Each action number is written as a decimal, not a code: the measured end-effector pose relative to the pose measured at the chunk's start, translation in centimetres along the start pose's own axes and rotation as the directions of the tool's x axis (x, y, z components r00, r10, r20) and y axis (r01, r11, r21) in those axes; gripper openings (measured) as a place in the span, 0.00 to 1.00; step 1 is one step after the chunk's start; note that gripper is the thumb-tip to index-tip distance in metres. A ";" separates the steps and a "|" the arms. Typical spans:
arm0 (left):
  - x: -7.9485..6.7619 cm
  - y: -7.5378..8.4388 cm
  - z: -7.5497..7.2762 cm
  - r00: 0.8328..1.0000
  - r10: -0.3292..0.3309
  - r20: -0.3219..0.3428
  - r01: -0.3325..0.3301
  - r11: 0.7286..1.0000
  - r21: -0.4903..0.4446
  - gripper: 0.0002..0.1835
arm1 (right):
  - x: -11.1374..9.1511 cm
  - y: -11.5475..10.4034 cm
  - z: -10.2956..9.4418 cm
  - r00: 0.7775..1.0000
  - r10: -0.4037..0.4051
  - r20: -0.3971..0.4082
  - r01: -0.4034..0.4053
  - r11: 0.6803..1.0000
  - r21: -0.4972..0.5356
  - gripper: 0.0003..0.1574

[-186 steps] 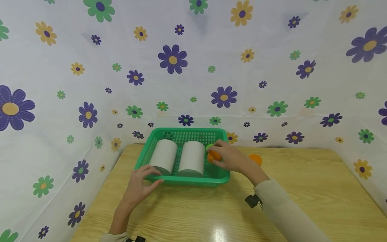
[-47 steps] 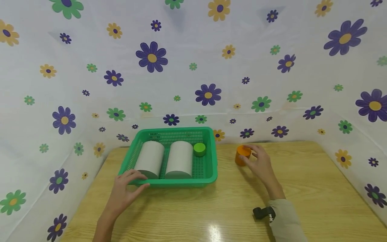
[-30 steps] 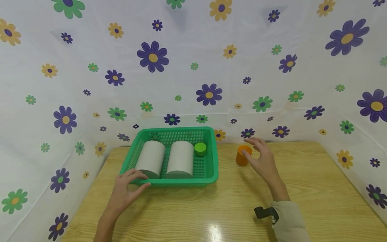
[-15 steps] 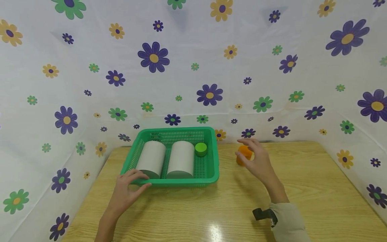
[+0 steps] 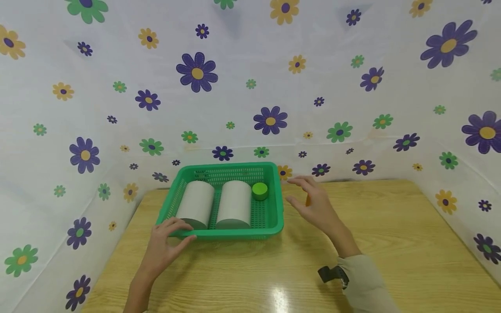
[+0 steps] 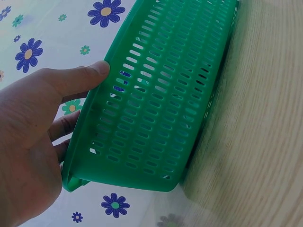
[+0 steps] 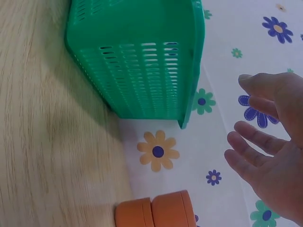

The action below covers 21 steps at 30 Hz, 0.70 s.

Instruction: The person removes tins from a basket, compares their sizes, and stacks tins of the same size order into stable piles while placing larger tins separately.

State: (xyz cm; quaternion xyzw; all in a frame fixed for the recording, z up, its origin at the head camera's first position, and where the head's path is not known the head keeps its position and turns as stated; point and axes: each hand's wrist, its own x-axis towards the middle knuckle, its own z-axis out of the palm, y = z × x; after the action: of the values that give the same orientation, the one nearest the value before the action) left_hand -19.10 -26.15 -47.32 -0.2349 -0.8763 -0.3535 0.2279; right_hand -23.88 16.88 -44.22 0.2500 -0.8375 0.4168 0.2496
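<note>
My left hand [image 5: 166,245] grips the front left rim of the green plastic basket [image 5: 235,233], thumb on the outer wall and other fingers behind the rim. Two white cylinders [image 5: 197,202] lie side by side in the basket, beside a small bright green cup-like piece [image 5: 260,191] at the right. My right hand [image 5: 315,206] hovers just right of the basket with thumb and fingers spread, holding nothing. Behind it, mostly hidden in the head view, stand two orange cup-like pieces [image 7: 171,209], one on top of the other, seen at the bottom of the right wrist view.
The basket stands on a light wooden table [image 5: 235,278], close to its back edge. A white flower-print sheet [image 5: 332,87] rises behind the table and along both sides.
The right hand has carried an orange piece out of the basket onto the other orange one and let go. It has since moved left towards the basket. The left hand stays at the rim.
</note>
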 end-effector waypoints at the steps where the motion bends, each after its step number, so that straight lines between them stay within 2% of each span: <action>1: 0.0 0.0 0.0 1.000 0.001 0.000 -0.001 1.000 0.001 0.14 | 0.1 -0.1 0.2 1.000 -0.002 0.008 0.002 1.000 -0.001 0.29; 10: 0.0 -0.1 0.0 1.000 0.004 -0.006 -0.004 1.000 0.002 0.14 | 1.3 -0.1 1.4 0.993 0.058 0.106 -0.056 0.998 -0.020 0.30; 21: -0.1 -0.2 0.1 1.000 0.004 -0.007 -0.004 1.000 -0.001 0.14 | 2.8 -0.1 2.6 0.983 0.003 0.183 0.008 0.998 -0.061 0.29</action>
State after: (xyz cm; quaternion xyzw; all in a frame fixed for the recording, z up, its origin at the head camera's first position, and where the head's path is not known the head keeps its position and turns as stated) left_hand -19.21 -26.27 -47.52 -0.2353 -0.8749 -0.3544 0.2314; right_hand -26.44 14.09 -43.81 0.2806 -0.8690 0.3658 0.1799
